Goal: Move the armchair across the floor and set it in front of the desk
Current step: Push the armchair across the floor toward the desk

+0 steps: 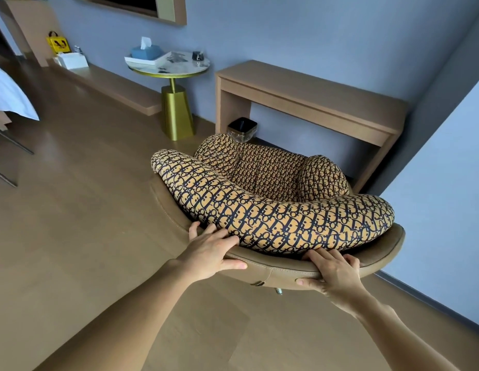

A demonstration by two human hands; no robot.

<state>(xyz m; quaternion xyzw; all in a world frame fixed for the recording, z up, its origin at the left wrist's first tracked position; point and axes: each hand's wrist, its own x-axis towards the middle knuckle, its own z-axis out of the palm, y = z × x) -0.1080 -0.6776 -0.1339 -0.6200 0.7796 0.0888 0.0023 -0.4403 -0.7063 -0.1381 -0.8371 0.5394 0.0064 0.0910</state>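
The armchair (270, 199) sits on the floor just short of the bench (308, 95), seat facing it, both hands, left (211, 253) and right (332, 271), clamped on its back rim for pushing leverage.

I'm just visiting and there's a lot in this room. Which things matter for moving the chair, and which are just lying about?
Part of the job:
armchair
desk
left hand, gripping the chair's back rim
right hand, gripping the same rim

Just lying about:
round side table
tissue box
waste bin
yellow bag
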